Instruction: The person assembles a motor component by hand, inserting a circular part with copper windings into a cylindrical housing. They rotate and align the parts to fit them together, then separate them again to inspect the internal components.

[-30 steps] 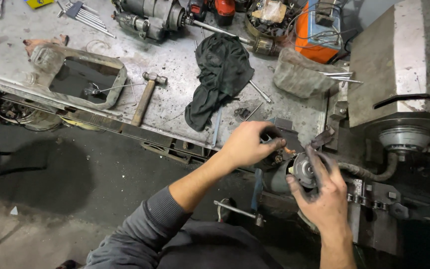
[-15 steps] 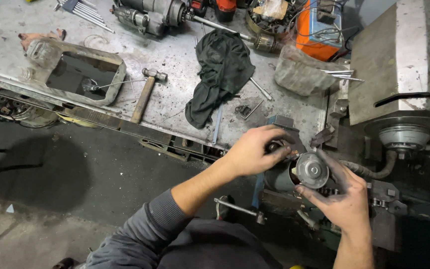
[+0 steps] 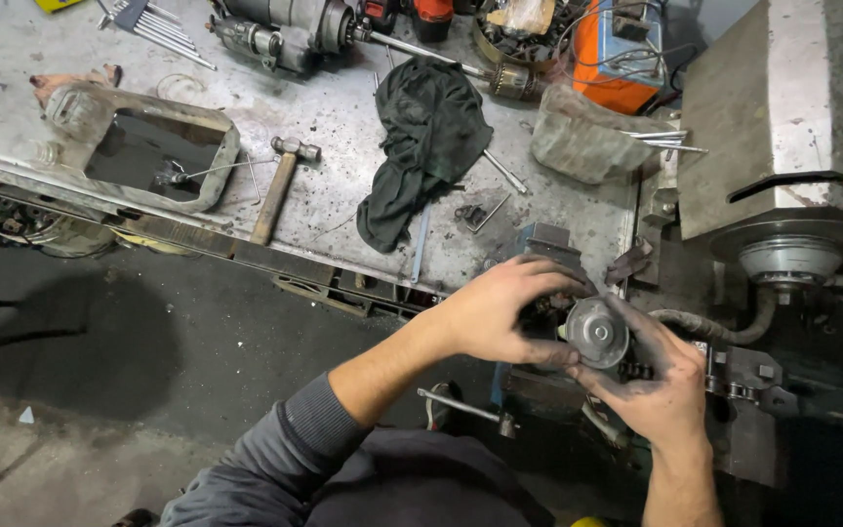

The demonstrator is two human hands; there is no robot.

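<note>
Hammer (image 3: 277,188) lying untouched on the counter (image 3: 343,117), dark rag (image 3: 421,146) beside it. Left hand (image 3: 500,312) closed over the dark back of a round metal part (image 3: 597,333), right hand (image 3: 661,385) cupping its front below. Possibly mid-assembly; hard to tell.

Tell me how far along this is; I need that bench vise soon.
Looks done: a round grey metal part sits at the vise on the bench edge. In hand: the left hand grips the piece behind it while the right hand cups the disc from below. Left: the hammer, dark rag and loose tools lie out; whether the part is clamped is hidden.
</note>
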